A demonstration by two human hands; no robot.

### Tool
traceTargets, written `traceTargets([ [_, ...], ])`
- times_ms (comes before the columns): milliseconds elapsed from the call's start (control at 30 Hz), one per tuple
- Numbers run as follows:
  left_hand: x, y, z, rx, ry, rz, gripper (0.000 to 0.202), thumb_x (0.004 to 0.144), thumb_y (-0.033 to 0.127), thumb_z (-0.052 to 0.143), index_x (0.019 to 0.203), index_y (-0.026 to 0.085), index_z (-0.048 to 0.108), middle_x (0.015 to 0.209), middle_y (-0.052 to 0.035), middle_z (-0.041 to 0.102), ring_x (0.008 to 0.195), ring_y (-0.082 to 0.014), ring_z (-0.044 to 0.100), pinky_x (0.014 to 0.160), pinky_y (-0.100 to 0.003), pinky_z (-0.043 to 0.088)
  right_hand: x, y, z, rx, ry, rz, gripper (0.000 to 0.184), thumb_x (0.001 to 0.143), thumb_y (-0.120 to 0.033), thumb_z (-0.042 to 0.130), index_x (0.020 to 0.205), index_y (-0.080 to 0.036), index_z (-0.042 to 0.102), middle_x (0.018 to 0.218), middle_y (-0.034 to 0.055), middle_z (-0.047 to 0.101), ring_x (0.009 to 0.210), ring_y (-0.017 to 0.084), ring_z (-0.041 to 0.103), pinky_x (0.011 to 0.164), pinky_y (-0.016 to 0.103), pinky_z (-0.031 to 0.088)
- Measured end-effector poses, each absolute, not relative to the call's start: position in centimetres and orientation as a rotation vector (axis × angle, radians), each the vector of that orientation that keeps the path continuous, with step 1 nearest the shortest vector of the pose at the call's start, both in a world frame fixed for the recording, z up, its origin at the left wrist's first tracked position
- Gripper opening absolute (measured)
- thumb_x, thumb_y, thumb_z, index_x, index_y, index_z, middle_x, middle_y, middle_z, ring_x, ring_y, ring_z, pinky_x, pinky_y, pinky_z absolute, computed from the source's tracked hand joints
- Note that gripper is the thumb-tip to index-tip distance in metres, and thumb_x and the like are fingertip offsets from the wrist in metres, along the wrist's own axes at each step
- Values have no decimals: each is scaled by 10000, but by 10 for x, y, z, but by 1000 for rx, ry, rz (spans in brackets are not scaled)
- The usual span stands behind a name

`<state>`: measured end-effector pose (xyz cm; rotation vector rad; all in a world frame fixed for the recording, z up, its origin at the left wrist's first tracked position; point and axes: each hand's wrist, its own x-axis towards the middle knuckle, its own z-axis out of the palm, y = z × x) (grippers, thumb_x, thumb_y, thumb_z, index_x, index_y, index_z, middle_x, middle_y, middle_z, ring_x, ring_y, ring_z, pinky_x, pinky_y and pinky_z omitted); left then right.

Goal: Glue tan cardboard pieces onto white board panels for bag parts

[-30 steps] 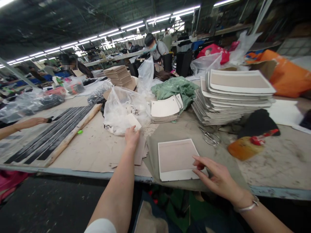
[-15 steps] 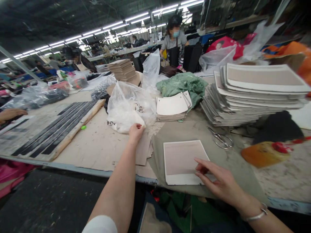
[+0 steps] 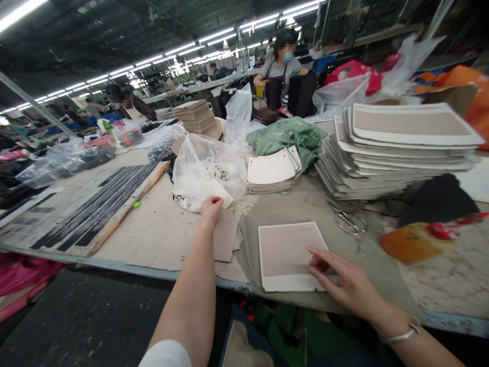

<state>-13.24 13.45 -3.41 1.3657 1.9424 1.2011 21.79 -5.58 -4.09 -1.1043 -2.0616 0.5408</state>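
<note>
My left hand [image 3: 210, 209] reaches forward and pinches the top card of a small pile of brown card pieces [image 3: 225, 235] lying beside a clear plastic bag [image 3: 206, 171]. My right hand [image 3: 346, 283] lies open with its fingers stretched flat on the right edge of a white-bordered beige panel [image 3: 288, 252]. That panel rests on a grey-green cloth [image 3: 305, 209] near the table's front edge.
A tall stack of similar panels [image 3: 397, 153] stands at the right, with scissors [image 3: 346, 219] in front of it. A smaller stack [image 3: 271, 173] sits behind the cloth, before a green bag [image 3: 286, 135]. Black strips on a board [image 3: 99, 206] lie left. People work at far tables.
My left hand has shifted slightly on the brown cards and closed on the top one. My right hand slid a little leftward on the panel. The other person's arm at left has left the view.
</note>
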Motion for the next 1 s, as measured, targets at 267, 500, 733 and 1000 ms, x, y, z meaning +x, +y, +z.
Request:
traceTargets([
  [267,-87,70,41,1272,1129,1196,168,692,296,608,797,192,530,725,17,612,668,-134,597,635,-288,524,223,-46,-33,-1168,-1814,562,487,854,-261,553,1318,-247,406,1073,78,588,925,175,577,822,336,497],
  [500,-24,23,49,1224,784,915,237,654,251,728,791,188,545,634,30,618,548,-98,574,519,-205,486,209,-31,-2,-960,-1650,896,796,797,-358,630,1438,-267,166,1426,104,338,1307,222,314,1062,425,292],
  [733,-9,23,38,1279,854,878,281,651,243,739,875,177,584,690,15,654,590,-84,576,562,-180,462,205,-30,-10,-1008,-1521,1373,422,736,-360,683,1127,-218,615,911,35,660,866,176,599,753,302,483],
  [1000,-9,25,31,1228,870,676,377,703,381,681,1009,175,602,885,-41,640,738,-140,607,550,-215,520,206,-24,-10,-1068,-1286,1433,405,635,-337,766,997,-187,665,730,-16,595,633,92,518,578,212,415],
])
